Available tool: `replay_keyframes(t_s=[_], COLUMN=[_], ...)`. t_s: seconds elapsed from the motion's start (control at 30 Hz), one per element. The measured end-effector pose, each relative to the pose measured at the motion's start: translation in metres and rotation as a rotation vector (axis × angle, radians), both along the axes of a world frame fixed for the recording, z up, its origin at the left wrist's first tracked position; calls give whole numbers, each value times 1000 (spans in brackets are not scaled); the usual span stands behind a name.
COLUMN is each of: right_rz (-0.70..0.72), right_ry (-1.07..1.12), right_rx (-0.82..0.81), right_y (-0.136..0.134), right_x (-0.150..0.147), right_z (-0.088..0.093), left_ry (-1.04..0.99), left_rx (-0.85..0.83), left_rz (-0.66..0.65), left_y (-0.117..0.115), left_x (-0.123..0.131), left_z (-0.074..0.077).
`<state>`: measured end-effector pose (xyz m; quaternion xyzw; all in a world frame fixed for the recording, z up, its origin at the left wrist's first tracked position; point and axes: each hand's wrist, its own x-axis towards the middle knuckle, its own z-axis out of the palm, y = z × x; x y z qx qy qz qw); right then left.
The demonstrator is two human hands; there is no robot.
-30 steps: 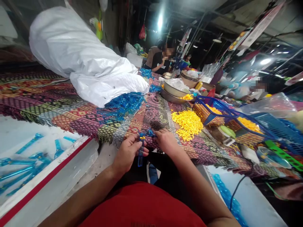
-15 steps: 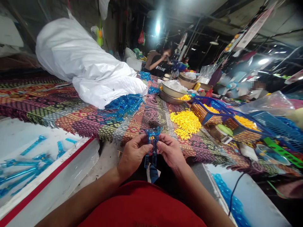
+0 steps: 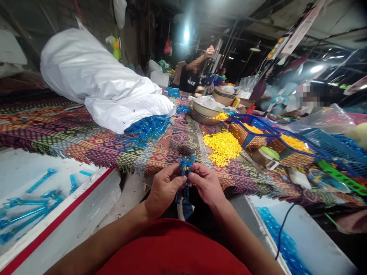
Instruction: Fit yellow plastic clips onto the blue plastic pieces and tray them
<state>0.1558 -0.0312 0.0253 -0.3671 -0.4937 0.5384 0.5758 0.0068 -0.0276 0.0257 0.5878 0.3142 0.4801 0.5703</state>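
Note:
My left hand and my right hand meet at the table's near edge, fingers pinched on a clear blue plastic part. A small yellow piece shows in its upper half. The part stands roughly upright, its lower end hanging below my fingers. Just beyond it lies a little heap of tiny dark pieces, too small to name. To the right is a loose pile of small yellow plastic pieces. More blue plastic parts spread out from under a white sack.
A patterned fringed cloth covers the table. Blue baskets of yellow pieces and stacked metal bowls stand at right. White boxes with blue parts flank me, left and right. Across the table, a person raises an arm.
Two long sides of the blue part, apart before, now sit close together between my fingers. My view has shifted slightly. The person across has raised an arm higher.

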Motion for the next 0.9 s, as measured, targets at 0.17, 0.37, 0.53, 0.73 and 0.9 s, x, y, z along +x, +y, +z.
replay_keyframes(t_s=[0.17, 0.37, 0.53, 0.73, 0.9], right_rz=[-3, -24, -82, -163, -181], right_ry=[-50, -53, -63, -57, -53], right_rx=[48, 49, 56, 37, 38], right_y=[-1, 1, 2, 3, 4], right_x=[3, 2, 2, -5, -8], right_z=[-2, -6, -10, -18, -20], left_ry=[144, 250, 287, 246, 230], left_rx=[162, 322, 385, 258, 245], left_rz=[91, 159, 157, 152, 188], left_y=[2, 2, 5, 5, 6], left_x=[0, -2, -5, -5, -5], left_z=[-2, -1, -2, -7, -10])
